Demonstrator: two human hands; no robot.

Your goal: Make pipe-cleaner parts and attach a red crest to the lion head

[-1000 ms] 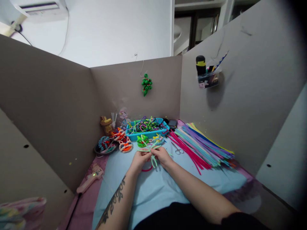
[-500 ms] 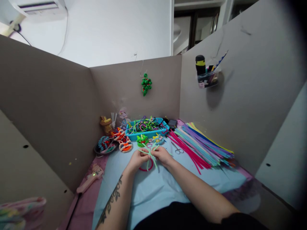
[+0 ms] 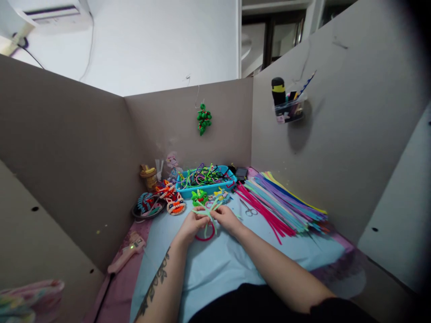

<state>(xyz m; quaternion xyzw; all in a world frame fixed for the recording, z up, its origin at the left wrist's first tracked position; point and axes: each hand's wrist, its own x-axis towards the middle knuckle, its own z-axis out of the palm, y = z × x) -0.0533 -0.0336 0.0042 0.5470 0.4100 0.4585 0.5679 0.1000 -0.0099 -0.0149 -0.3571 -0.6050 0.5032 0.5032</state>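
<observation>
Light green pipe cleaners [image 3: 209, 211], crossed at their middle with ends sticking out several ways, are pinched between both hands. My left hand [image 3: 195, 223] grips them from the left with closed fingers. My right hand [image 3: 226, 217] has its fingertips closed on them from the right. Just below my hands, a dark red pipe cleaner ring [image 3: 206, 238] shows against the blue cloth [image 3: 215, 273]; whether it touches the green ones is hidden. Right behind the hands sits a green pipe cleaner figure [image 3: 199, 198], with a blue and yellow one [image 3: 220, 196] beside it.
Scissors [image 3: 249, 210] and a fan of coloured pipe cleaners [image 3: 286, 202] lie at the right. A blue tray [image 3: 205, 190] of tangled pieces stands behind. Orange figures [image 3: 175, 205] and a dark bowl [image 3: 141, 214] are at left, with a pink glue gun [image 3: 126, 256] nearer.
The green pipe cleaners have turned slightly between my fingers, and their lower ends have shifted left. My hands stay nearly in place; the view has moved a little.
</observation>
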